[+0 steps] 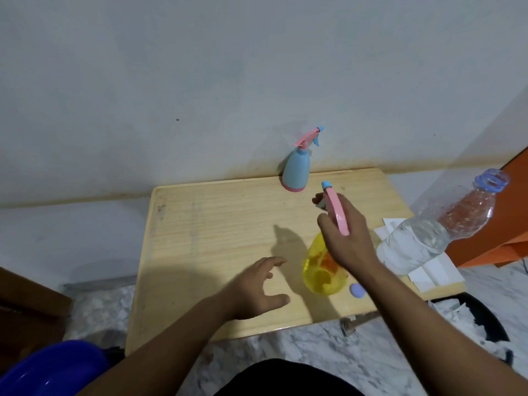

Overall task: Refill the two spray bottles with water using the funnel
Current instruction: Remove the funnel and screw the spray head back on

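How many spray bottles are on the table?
2: a blue bottle stands at the table's far edge by the wall; a yellow bottle stands near the front, its pink spray head gripped by the right hand.

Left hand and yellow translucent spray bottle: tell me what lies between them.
Nothing: in the head view only bare wooden tabletop, partly shadowed, separates the open left hand from the yellow translucent spray bottle.

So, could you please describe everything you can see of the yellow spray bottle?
The yellow spray bottle looks like translucent plastic, with a rounded body and something orange showing through it. It stands on the wooden table, near the front right. The right hand grips its pink spray head, whose blue nozzle points away towards the wall. The left hand hovers open beside it, not touching.
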